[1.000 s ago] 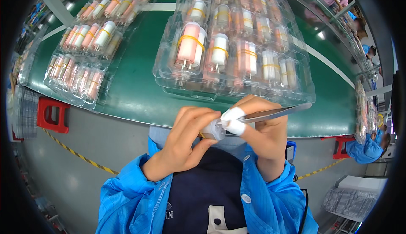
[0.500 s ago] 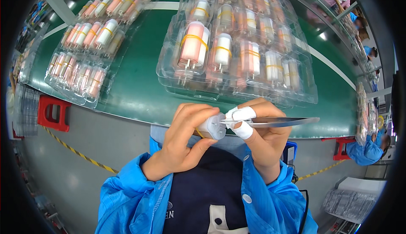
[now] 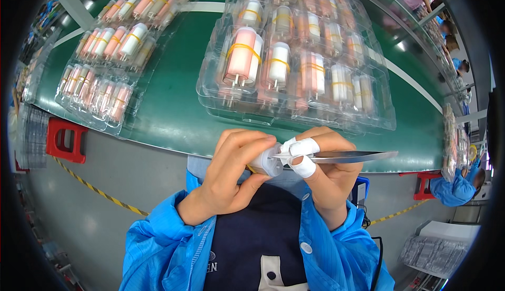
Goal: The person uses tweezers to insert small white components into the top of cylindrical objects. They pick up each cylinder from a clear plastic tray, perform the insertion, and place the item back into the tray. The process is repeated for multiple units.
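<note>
My left hand (image 3: 229, 172) is wrapped round a white-and-clear capped cylinder (image 3: 267, 162), its end turned to the right; a yellow band shows at its lower edge. My right hand (image 3: 329, 167), with white tape on the thumb and index fingertips, pinches a pair of metal tweezers (image 3: 357, 157). Their broad, shiny end sticks out to the right, while the fine tip meets the cylinder's end face. What the tip grips there is too small to make out. Both hands are in front of my body, just off the table's near edge.
On the green table (image 3: 173, 75), clear plastic trays (image 3: 252, 109) hold several pink and white cylinders bound with yellow bands. More filled trays (image 3: 89, 109) lie at the left. Red stools (image 3: 67, 139) stand by the table. Another person (image 3: 456, 187) in blue is at the far right.
The cylinder has shifted slightly right and turned a little in my left hand. My right hand has lowered slightly, with the tweezers still at the cylinder's end.
</note>
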A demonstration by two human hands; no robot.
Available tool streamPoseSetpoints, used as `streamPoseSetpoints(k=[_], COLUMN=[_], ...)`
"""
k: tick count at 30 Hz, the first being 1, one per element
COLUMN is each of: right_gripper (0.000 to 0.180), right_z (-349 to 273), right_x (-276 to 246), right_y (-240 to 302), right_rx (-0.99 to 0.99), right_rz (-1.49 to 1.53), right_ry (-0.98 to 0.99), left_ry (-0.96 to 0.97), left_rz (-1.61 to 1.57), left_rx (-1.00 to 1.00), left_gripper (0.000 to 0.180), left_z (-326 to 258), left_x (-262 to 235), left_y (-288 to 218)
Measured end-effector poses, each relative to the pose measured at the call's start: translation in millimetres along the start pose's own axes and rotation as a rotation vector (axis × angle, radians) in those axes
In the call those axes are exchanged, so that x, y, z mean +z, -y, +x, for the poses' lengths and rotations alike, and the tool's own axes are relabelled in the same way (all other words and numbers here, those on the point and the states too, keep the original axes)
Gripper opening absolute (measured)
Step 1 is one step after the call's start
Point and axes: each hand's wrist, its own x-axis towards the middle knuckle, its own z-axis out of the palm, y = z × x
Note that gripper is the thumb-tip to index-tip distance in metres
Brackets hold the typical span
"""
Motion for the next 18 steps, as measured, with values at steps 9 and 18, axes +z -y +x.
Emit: streamPoseSetpoints(k=[9, 18], right_gripper=[0.014, 0.012], right_z=[-3.1, 0.6], right_x=[-1.8, -2.7], right_y=[-2.9, -1.1], right_rx=[0.029, 0.025], right_rz=[0.033, -0.035], right_ry=[-0.017, 0.045], left_ry=[0.030, 0.021], left_rz=[0.040, 0.044], left_rx=[0.019, 0.025], left_gripper=[0.052, 0.051], left_z=[0.2, -0.3], left_x=[-0.2, 0.9], left_y=[0.2, 0.9])
